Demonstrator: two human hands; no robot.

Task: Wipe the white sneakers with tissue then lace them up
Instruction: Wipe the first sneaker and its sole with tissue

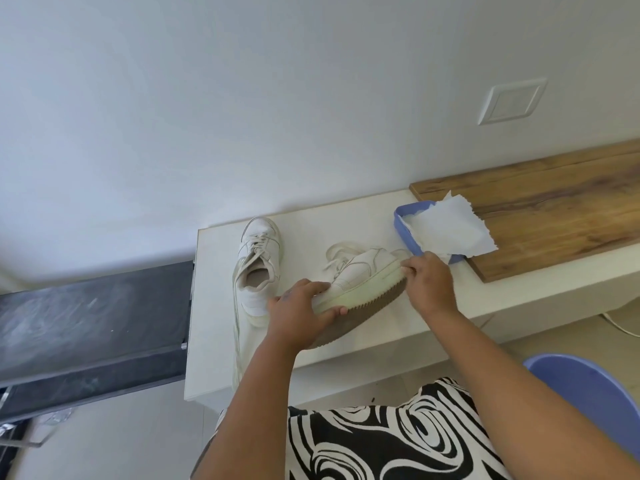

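Observation:
A white sneaker lies tipped on its side on the white counter, its brown sole facing me. My left hand grips its near end, thumb on the sole edge. My right hand holds the far end of the sole, fingers curled at the rim. The second white sneaker stands upright to the left, its long lace trailing toward the counter's front edge. A sheet of white tissue drapes out of a blue tray just behind my right hand.
A wooden board covers the counter at the right, under the tray's far side. A dark grey surface lies lower at the left. A blue rounded object sits at the lower right. A wall plate is on the white wall.

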